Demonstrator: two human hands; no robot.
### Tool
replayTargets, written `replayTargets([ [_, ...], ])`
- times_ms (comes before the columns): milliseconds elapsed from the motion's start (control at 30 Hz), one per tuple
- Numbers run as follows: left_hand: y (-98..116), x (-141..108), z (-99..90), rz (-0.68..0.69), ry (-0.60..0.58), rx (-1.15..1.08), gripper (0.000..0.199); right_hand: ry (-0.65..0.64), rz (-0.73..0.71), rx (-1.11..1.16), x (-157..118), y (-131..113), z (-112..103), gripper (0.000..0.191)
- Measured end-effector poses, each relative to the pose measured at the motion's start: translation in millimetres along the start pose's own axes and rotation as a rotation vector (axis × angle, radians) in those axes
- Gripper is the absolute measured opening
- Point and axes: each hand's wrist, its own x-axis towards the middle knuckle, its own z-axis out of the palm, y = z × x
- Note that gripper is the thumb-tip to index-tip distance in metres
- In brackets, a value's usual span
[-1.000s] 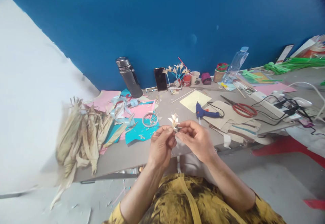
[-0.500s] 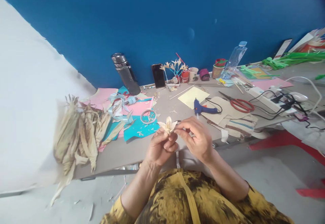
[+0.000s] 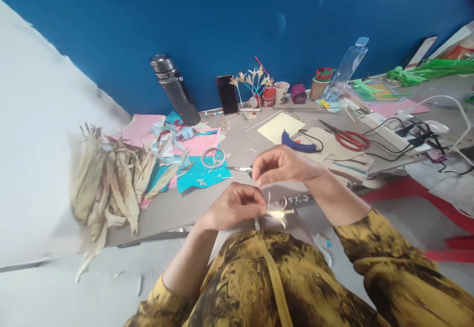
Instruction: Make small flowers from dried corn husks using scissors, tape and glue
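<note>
A small cream flower (image 3: 279,214), seemingly made of dried husk, is pinched by its base between the thumb and fingers of my left hand (image 3: 235,207). It is tipped sideways, its thin petals pointing right. Above and slightly behind it is my right hand (image 3: 283,165), thumb and fingertips pressed together. Whatever those fingertips hold, if anything, is too small to make out. Small silver scissors (image 3: 240,168) lie on the table just left of my right hand, their handles hidden behind it.
Dried corn husks (image 3: 111,183) hang over the table's left edge. Behind stand a thermos (image 3: 176,92), a phone (image 3: 227,95) and several finished husk flowers (image 3: 254,77). A blue glue gun (image 3: 298,143), red-handled scissors (image 3: 351,140) and a power strip (image 3: 392,132) with cords lie right.
My left hand has lowered and turned the flower from upright to sideways. My right hand has left the petals and moved up. The camera view has shifted slightly.
</note>
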Motion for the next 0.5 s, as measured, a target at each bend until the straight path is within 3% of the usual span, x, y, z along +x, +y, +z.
replayTargets([
  [100,6,-5,2.4,0.186,0.284,0.275,0.015,0.28,-0.097,-0.167,3,-5,-16,0.031],
  [167,6,-9,1.8,0.283,0.405,0.406,0.015,0.353,-0.121,-0.275,3,-5,-22,0.039],
  [233,4,-12,0.2,0.328,0.434,0.484,0.016,0.265,-0.093,-0.391,4,-4,-22,0.04],
  [367,2,-14,-2.9,0.344,0.403,0.592,0.016,0.034,-0.12,-0.619,9,-7,-11,0.021],
  [500,1,-14,-3.1,0.334,0.388,0.645,0.016,-0.037,-0.17,-0.742,14,-14,0,0.007],
])
